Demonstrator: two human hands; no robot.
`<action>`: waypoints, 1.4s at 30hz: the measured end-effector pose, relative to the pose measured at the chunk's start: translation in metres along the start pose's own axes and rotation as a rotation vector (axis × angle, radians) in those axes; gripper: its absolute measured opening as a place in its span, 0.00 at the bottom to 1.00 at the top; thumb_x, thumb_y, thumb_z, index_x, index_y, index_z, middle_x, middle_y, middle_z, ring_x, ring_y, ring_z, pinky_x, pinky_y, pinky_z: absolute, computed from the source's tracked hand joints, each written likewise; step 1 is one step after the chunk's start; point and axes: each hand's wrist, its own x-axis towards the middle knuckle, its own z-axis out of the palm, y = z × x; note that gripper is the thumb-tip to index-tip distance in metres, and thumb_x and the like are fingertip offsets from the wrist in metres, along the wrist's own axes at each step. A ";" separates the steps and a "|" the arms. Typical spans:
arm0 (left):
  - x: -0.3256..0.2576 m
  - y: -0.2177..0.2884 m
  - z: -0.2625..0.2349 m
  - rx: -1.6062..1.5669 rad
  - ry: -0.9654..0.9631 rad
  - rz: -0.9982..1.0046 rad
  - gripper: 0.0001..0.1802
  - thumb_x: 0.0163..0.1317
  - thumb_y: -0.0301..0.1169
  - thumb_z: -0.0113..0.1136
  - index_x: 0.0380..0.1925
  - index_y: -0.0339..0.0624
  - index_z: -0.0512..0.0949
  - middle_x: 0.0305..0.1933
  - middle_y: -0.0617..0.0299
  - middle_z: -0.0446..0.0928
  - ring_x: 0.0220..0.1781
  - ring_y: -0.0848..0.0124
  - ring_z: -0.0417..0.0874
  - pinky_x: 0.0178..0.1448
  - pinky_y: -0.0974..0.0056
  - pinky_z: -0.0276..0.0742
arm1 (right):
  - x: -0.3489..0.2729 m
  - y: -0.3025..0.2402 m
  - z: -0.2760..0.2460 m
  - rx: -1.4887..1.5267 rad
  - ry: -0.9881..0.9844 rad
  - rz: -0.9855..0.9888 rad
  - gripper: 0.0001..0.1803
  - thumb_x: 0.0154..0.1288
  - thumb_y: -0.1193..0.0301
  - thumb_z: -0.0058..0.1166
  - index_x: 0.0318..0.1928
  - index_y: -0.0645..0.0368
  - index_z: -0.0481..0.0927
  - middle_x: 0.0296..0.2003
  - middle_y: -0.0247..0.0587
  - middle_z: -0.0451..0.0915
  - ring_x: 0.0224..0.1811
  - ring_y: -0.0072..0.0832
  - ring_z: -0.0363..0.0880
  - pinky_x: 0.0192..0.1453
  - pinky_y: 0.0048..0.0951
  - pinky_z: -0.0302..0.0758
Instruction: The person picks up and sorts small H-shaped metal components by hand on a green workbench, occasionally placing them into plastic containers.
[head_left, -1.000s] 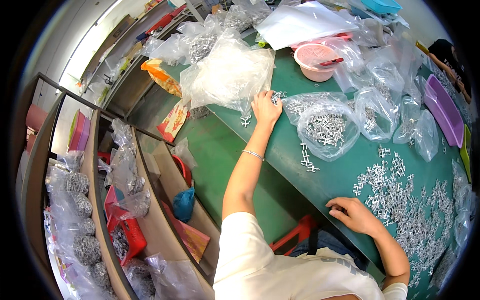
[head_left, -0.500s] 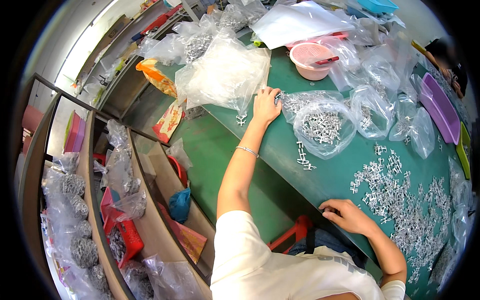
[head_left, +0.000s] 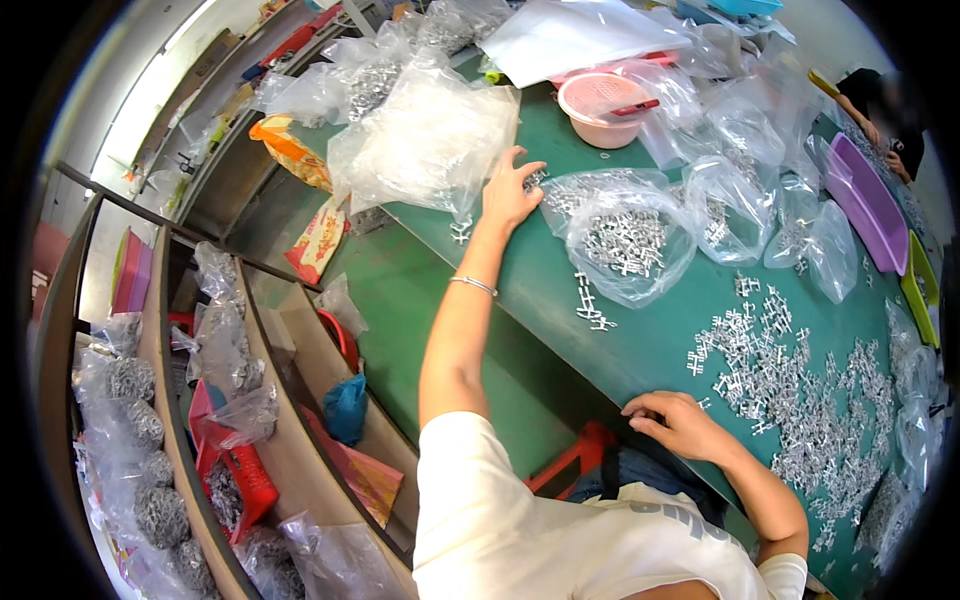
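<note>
My left hand reaches out over the green table, thumb and fingers apart. A few small silvery metal pieces lie at its fingertips; I see nothing gripped. A pile of clear plastic bags lies just beyond it. To its right is an open clear bag full of the same metal pieces. My right hand rests at the table's near edge, fingers loosely bent and thumb apart, with nothing visible in it. A broad spread of loose metal pieces lies to its right.
A pink basket with a red-handled tool stands at the back. More bags, a purple tray and a green tray line the right. Shelves with bagged parts stand left. Another person is at far right.
My left hand's fingers have spread apart near the small metal pieces. The view has shifted slightly, moving the scene a little left. My right hand stays at the table edge.
</note>
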 end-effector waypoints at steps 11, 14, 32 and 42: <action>-0.006 0.009 0.010 0.058 0.108 -0.216 0.15 0.42 0.36 0.60 0.32 0.43 0.78 0.36 0.55 0.78 0.40 0.56 0.77 0.45 0.56 0.72 | -0.003 0.010 0.014 -0.066 0.126 -0.048 0.08 0.58 0.72 0.51 0.37 0.60 0.77 0.30 0.44 0.78 0.29 0.38 0.74 0.34 0.34 0.70; -0.006 -0.003 0.013 -0.122 0.347 -0.347 0.15 0.44 0.35 0.60 0.32 0.38 0.78 0.26 0.51 0.78 0.27 0.59 0.79 0.32 0.61 0.74 | -0.002 0.007 0.016 -0.056 0.134 0.022 0.07 0.57 0.73 0.51 0.35 0.60 0.78 0.29 0.43 0.78 0.28 0.35 0.74 0.32 0.32 0.69; -0.150 0.109 -0.072 -2.588 0.257 -1.069 0.12 0.55 0.27 0.46 0.39 0.33 0.64 0.38 0.54 0.67 0.42 0.66 0.70 0.22 0.73 0.66 | 0.079 0.031 0.006 -0.463 0.652 -0.289 0.10 0.48 0.72 0.60 0.33 0.59 0.76 0.31 0.37 0.72 0.37 0.36 0.69 0.41 0.34 0.67; -0.199 0.167 -0.054 -2.546 -0.016 -1.193 0.14 0.57 0.27 0.48 0.43 0.35 0.70 0.41 0.56 0.72 0.42 0.69 0.72 0.26 0.73 0.73 | 0.024 0.027 0.004 -0.447 0.710 -0.221 0.11 0.51 0.76 0.55 0.37 0.62 0.75 0.37 0.43 0.72 0.43 0.40 0.68 0.48 0.36 0.66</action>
